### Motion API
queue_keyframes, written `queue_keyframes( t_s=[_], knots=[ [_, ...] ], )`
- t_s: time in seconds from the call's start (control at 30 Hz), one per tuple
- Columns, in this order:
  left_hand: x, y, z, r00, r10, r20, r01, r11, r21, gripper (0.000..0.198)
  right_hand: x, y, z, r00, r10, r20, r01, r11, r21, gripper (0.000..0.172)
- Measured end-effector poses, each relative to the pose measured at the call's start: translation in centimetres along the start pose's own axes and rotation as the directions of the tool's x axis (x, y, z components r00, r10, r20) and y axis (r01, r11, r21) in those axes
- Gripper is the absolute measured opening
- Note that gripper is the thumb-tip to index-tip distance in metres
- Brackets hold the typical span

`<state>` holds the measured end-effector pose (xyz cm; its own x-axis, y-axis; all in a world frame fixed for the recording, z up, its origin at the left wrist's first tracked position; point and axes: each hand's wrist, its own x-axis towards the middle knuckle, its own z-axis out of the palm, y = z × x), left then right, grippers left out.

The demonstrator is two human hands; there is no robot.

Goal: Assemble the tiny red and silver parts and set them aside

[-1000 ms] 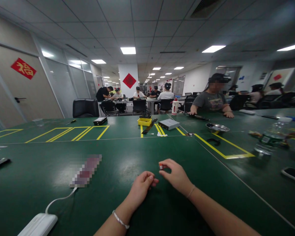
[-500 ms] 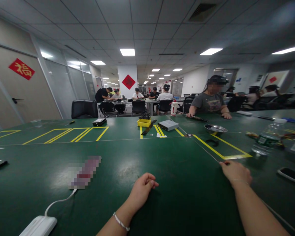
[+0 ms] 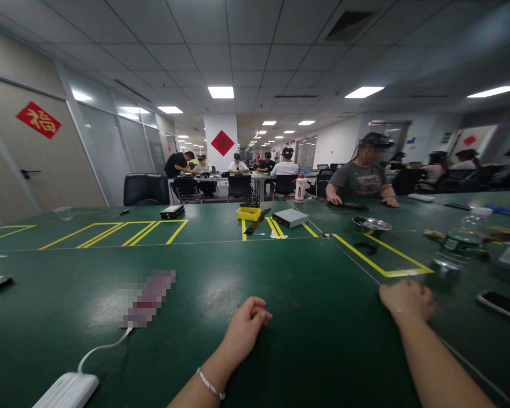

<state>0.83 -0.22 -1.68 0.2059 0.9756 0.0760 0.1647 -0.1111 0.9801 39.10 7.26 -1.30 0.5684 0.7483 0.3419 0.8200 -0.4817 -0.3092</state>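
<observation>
On the green tabletop [image 3: 187, 345], my left hand [image 3: 245, 326] rests on its side. Its fingers are loosely curled together with nothing visible in them, and a bracelet [image 3: 210, 384] circles that wrist. My right hand [image 3: 408, 297] lies palm down by a table seam, just below the white end of a yellow tape outline [image 3: 361, 258]. Its fingers are bent under, and I see no object in it. Left of my left hand lies a blurred-out phone-like thing [image 3: 151, 297], joined by a white cable [image 3: 104, 347] to a white power bank [image 3: 70, 391].
A water bottle [image 3: 465, 238] and a dark phone [image 3: 504, 306] lie to the right. Farther off are a metal bowl [image 3: 372, 224], a grey box [image 3: 289, 217], a yellow tray [image 3: 249, 213] and a black box [image 3: 172, 211]. A person [image 3: 361, 175] sits across the table.
My right hand has turned slightly, its thumb side drawing in and its fingers bending under. My left hand has barely shifted. The person opposite has lowered a hand onto the dark item.
</observation>
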Motion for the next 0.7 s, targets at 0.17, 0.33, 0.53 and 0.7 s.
queue_keyframes(
  t_s=[0.17, 0.33, 0.53, 0.7],
  knots=[
    [-0.3, 0.7, -0.1, 0.993, 0.077, -0.089, -0.060, 0.981, 0.183, 0.023, -3.3, -7.5, -1.4, 0.920, -0.390, -0.042, 0.390, 0.921, -0.021, 0.055],
    [-0.7, 1.3, -0.3, 0.973, 0.194, -0.122, -0.098, 0.834, 0.543, 0.033, -10.2, -14.5, -2.1, 0.657, -0.722, 0.219, 0.679, 0.692, 0.244, 0.055],
    [-0.5, 0.5, -0.2, 0.987, 0.147, -0.061, -0.060, 0.696, 0.715, 0.037, -16.3, -16.6, -2.2, 0.329, -0.867, 0.374, 0.770, 0.476, 0.426, 0.049],
    [-0.5, 0.4, -0.1, 0.996, 0.091, -0.022, -0.045, 0.671, 0.741, 0.038, -16.7, -16.4, -2.2, 0.262, -0.874, 0.410, 0.779, 0.442, 0.445, 0.048]
  ],
)
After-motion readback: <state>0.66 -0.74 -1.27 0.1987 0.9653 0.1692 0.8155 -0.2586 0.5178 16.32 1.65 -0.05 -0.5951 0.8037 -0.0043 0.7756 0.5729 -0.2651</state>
